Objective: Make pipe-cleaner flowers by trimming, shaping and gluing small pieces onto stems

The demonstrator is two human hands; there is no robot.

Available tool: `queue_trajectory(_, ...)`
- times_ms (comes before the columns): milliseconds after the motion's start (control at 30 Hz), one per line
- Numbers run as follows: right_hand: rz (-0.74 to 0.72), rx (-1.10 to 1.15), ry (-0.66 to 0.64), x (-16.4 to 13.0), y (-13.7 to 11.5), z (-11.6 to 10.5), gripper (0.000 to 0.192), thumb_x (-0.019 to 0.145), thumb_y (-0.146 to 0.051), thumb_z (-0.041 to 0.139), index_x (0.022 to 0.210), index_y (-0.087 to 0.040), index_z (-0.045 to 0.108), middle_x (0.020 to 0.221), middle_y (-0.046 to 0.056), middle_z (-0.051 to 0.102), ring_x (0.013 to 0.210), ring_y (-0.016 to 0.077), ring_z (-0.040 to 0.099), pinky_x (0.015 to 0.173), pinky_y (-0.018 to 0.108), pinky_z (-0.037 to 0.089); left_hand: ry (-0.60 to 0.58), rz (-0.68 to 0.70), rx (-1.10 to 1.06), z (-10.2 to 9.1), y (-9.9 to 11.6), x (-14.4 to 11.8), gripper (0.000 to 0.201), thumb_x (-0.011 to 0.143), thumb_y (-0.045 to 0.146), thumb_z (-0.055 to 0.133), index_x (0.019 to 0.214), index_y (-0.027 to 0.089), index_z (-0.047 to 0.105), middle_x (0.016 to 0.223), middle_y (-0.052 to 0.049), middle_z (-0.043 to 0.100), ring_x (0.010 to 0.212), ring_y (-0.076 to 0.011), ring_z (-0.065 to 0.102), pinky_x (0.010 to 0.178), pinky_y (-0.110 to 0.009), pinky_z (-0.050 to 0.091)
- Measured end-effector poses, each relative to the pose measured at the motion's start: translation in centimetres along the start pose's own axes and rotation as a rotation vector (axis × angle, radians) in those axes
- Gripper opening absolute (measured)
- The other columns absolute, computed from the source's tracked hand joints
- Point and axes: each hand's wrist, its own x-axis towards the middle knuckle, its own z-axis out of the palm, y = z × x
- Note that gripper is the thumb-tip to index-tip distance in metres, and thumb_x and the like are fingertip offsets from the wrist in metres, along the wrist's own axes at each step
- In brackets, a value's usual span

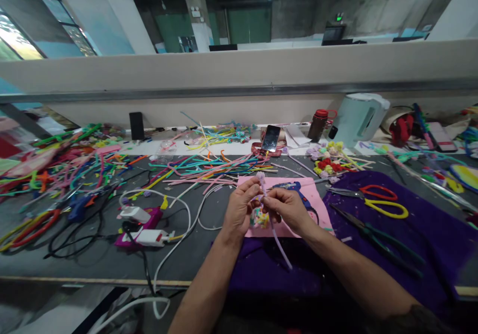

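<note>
- Holding a pale lilac pipe cleaner (275,234) up over the counter (209,254), we are keeping it clear of the clutter so both hands can work on its top end.
- Our left hand (241,209) is closing thumb and fingers on the upper part of the stem, just under the small fuzzy tip (260,177), which seems to steady it.
- Our right hand (286,209) is pinching the same stem just beside the left, so the two hands are meeting, fingertips nearly touching.
- The free tail of the pipe cleaner is hanging down and toward us, over the purple cloth (429,234).
- A small yellow and pink piece (259,219) is lying on the pink sheet (313,189) right under the hands, within easy reach.
- The blue glue gun (298,190) is resting on that pink sheet just behind the right hand, likely so the sheet shields the counter.
- The scissors (381,199) and the pliers (373,234) are lying on the cloth to the right, on the side of the right hand.
- Both forearms are reaching forward from the near edge and angling inward, wrists raised off the counter.
- Loose coloured pipe cleaners (209,167) are lying spread behind the pink sheet, well apart from the hands.
</note>
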Motion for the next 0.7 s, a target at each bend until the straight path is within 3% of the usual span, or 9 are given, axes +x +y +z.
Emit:
queue_trajectory(333,0.009,-0.058,-0.017,0.10,0.01,0.08,0.030,0.073,-0.044,0.062,0.065,-0.015,0.057,0.050,-0.004,0.054,0.035,0.0051,0.045,0.034,0.017,0.033,0.045,0.012,0.054,-0.35,-0.50,-0.02,0.026,0.063,0.028,0.073,0.085,0.014,0.069,0.073,-0.002,0.063,0.052,-0.0048,0.050,0.042,-0.014,0.035)
queue_trajectory(700,-0.009,-0.125,-0.048,0.28,0.76,0.01,0.030,0.075,-0.041,0.060,0.063,-0.014,0.057,0.042,-0.005,0.049,0.034,0.0057,0.044,0.035,0.016,0.031,0.142,0.022,0.053,-0.52,-0.76,-0.23,0.030,0.059,0.029,0.076,0.083,0.013,0.067,0.064,0.001,0.060,0.050,-0.0046,0.049,0.042,-0.014,0.034)
